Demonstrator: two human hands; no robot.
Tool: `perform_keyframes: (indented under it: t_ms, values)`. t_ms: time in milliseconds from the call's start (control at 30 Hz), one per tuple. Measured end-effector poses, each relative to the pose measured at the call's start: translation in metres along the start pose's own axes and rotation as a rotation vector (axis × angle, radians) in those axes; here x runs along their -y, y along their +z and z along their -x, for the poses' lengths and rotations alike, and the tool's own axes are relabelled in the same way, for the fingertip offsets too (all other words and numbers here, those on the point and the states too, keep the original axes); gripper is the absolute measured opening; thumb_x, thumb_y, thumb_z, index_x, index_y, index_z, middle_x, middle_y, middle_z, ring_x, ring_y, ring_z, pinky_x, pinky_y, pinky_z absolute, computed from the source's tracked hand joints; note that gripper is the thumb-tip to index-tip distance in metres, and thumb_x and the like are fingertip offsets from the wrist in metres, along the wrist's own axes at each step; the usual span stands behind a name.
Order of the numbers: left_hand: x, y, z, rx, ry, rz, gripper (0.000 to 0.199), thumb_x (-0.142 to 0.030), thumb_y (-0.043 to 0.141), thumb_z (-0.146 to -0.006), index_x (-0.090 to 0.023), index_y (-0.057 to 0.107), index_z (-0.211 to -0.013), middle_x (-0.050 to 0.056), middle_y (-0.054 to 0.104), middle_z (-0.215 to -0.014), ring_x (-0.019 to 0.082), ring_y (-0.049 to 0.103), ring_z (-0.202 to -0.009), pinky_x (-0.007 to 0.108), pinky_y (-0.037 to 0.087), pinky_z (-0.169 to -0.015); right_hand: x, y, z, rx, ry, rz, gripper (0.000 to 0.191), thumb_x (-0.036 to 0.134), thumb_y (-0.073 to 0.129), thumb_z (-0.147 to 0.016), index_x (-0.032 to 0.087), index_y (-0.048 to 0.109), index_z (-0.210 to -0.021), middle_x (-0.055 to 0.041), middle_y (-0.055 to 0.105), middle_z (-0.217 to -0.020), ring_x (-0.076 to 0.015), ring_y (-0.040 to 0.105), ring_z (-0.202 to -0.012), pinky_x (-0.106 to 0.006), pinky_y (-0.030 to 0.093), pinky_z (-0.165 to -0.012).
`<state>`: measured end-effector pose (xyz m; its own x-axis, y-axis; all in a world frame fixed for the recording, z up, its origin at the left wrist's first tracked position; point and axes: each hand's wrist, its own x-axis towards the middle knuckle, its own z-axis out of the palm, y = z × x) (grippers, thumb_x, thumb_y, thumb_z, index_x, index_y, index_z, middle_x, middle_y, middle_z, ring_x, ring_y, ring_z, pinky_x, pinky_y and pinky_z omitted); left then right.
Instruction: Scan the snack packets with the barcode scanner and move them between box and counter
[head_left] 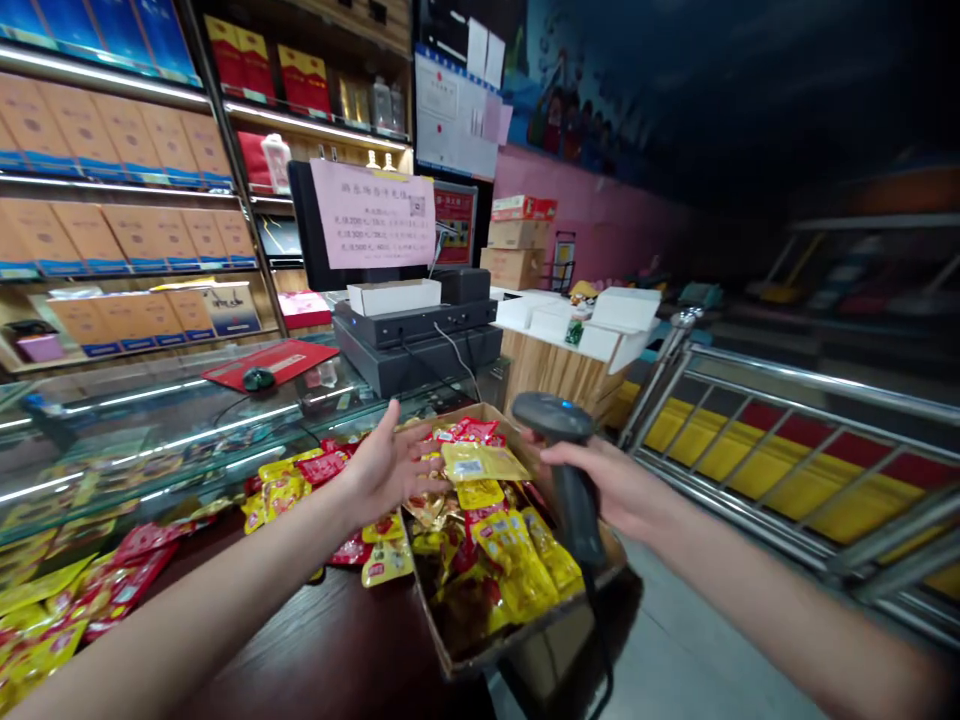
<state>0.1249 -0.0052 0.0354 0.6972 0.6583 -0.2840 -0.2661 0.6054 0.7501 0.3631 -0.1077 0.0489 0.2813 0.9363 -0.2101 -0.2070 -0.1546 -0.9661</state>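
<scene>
My right hand (592,475) is wrapped round the grip of a dark grey barcode scanner (577,500), whose head points left over a cardboard box (427,610). A black cable runs down from its base. The box is filled with yellow and red snack packets (510,550). On top lies a pale yellow packet (484,462) with a white barcode label facing up. My left hand (394,465) is open, thumb up and fingers spread, at the left side of the box. Its fingertips are close to the pale yellow packet; whether they touch it I cannot tell.
More snack packets (112,580) lie along the dark counter to the left. Behind are a glass display case (172,430), a red mouse pad (270,362) with a mouse, a black cash drawer (420,345) and a monitor. A metal railing (780,370) stands at right.
</scene>
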Motion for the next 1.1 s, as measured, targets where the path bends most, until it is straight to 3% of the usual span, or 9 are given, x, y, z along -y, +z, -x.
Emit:
perform_keyframes:
  t_ms: [67,133,333,533,767,833,933,1033,1100]
  values:
    - [-0.006,-0.006,-0.013,-0.091,0.024,-0.035,0.078,-0.073,0.027,-0.080,-0.014,0.046,-0.129,0.021,0.053,-0.125,0.035,0.049,-0.117,0.050,0.044,-0.089,0.008,-0.004,-0.017,-0.039,-0.025,-0.033,0.024,0.013,0.068,-0.064,0.017,0.068,-0.087,-0.0056,0.071,-0.074,-0.0193,0.069,-0.077,-0.028,0.057,-0.072]
    - [-0.011,-0.019,-0.010,-0.129,0.024,-0.052,0.077,-0.073,0.027,-0.080,-0.015,0.048,-0.126,0.020,0.054,-0.123,0.036,0.049,-0.118,0.051,0.044,-0.089,0.010,-0.003,-0.025,-0.012,-0.017,-0.082,0.026,0.011,0.066,-0.064,0.017,0.068,-0.089,-0.0082,0.072,-0.087,-0.0211,0.069,-0.085,-0.029,0.058,-0.077]
    - [-0.019,-0.079,0.061,-0.290,0.048,0.021,0.071,-0.068,0.035,-0.082,-0.014,0.047,-0.127,0.018,0.055,-0.120,0.032,0.054,-0.112,0.049,0.044,-0.090,-0.013,0.030,-0.003,0.165,0.140,-0.102,0.034,0.014,0.065,-0.064,0.018,0.066,-0.097,-0.0122,0.070,-0.104,-0.0278,0.066,-0.099,-0.038,0.057,-0.083]
    - [-0.023,-0.139,0.147,-0.491,0.146,0.111,0.077,-0.068,0.035,-0.081,-0.012,0.040,-0.134,0.020,0.054,-0.121,0.032,0.054,-0.112,0.050,0.045,-0.091,-0.040,0.087,0.015,0.357,0.185,-0.109,0.036,0.014,0.069,-0.064,0.020,0.067,-0.099,-0.0099,0.066,-0.115,-0.0276,0.061,-0.110,-0.037,0.054,-0.088]
    - [-0.020,-0.198,0.241,-0.722,0.279,0.054,0.072,-0.064,0.033,-0.085,-0.012,0.043,-0.133,0.020,0.054,-0.124,0.031,0.056,-0.112,0.048,0.047,-0.090,-0.063,0.183,0.034,0.499,0.260,-0.023,0.031,0.016,0.071,-0.061,0.019,0.067,-0.091,-0.0108,0.070,-0.102,-0.0260,0.067,-0.091,-0.033,0.057,-0.070]
    - [-0.019,-0.228,0.262,-0.846,0.346,-0.090,0.066,-0.061,0.037,-0.085,-0.013,0.047,-0.130,0.019,0.052,-0.129,0.029,0.052,-0.117,0.044,0.045,-0.093,-0.067,0.214,0.038,0.516,0.225,-0.035,0.028,0.014,0.070,-0.059,0.018,0.067,-0.087,-0.0087,0.070,-0.094,-0.0226,0.067,-0.086,-0.028,0.055,-0.066]
    - [-0.014,-0.285,0.283,-1.120,0.431,-0.625,0.055,-0.055,0.046,-0.083,-0.019,0.056,-0.123,0.011,0.051,-0.135,0.028,0.042,-0.128,0.041,0.034,-0.104,-0.075,0.251,0.026,0.439,0.144,0.023,0.018,0.015,0.068,-0.059,0.017,0.064,-0.077,-0.0016,0.066,-0.066,-0.0135,0.060,-0.059,-0.021,0.045,-0.048]
    - [-0.004,-0.337,0.285,-1.170,0.429,-1.190,0.056,-0.053,0.042,-0.084,-0.018,0.056,-0.125,0.010,0.047,-0.140,0.025,0.034,-0.133,0.038,0.020,-0.112,-0.086,0.272,-0.008,0.192,0.054,0.115,0.010,0.017,0.064,-0.060,0.017,0.055,-0.065,0.0056,0.049,-0.045,-0.0081,0.043,-0.040,-0.020,0.033,-0.037]
    - [0.004,-0.359,0.275,-1.178,0.374,-1.351,0.059,-0.054,0.036,-0.087,-0.020,0.050,-0.133,0.008,0.041,-0.145,0.026,0.029,-0.136,0.040,0.018,-0.112,-0.096,0.276,-0.033,0.121,0.075,0.171,0.013,0.021,0.062,-0.063,0.019,0.050,-0.059,0.0064,0.042,-0.039,-0.0093,0.040,-0.036,-0.021,0.031,-0.035]
